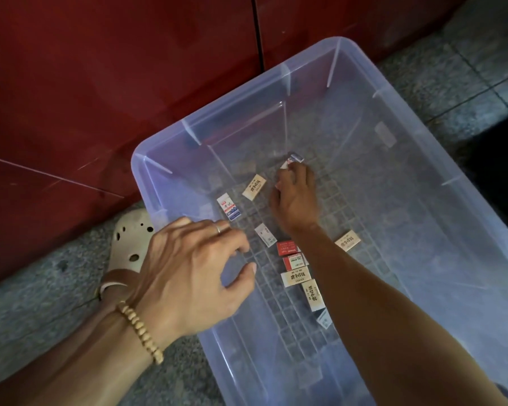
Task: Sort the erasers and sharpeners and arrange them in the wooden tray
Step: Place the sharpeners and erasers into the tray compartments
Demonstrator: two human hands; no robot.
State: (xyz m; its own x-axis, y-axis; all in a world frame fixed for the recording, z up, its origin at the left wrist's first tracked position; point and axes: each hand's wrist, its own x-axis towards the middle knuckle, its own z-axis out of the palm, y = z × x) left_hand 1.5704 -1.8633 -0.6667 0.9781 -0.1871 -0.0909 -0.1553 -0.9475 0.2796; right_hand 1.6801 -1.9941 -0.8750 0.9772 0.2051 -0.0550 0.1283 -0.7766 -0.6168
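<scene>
The right hand point(295, 197) reaches deep into a clear plastic bin point(393, 92), its fingertips pinching a small wrapped eraser point(294, 159) at the bin floor; the grip is partly hidden by the knuckles, so the pinch appears firm but cannot be fully confirmed. The left hand point(194, 273) hovers over the bin's near rim at about eight o'clock, fingers loosely curled and holding nothing, a ring point(218, 229) on one finger and a beaded bracelet point(140, 331) at the wrist.

Loose erasers lie scattered on the gridded floor of the bin. A beige eraser point(254, 187) sits just beside the right hand at nine o'clock, and a white-and-blue eraser point(230, 207) lies farther out toward the bin's left wall. A pale eraser point(265, 234) rests between the two hands. Under the right forearm, at six o'clock from the hand, a red eraser point(288, 248) heads a close cluster of wrapped erasers point(298, 276). Another beige eraser point(347, 241) lies apart at four o'clock.

The bin stands on a speckled stone floor point(41, 303) against a dark red cabinet point(100, 83). A cream clog point(131, 238) shows at the bin's left.
</scene>
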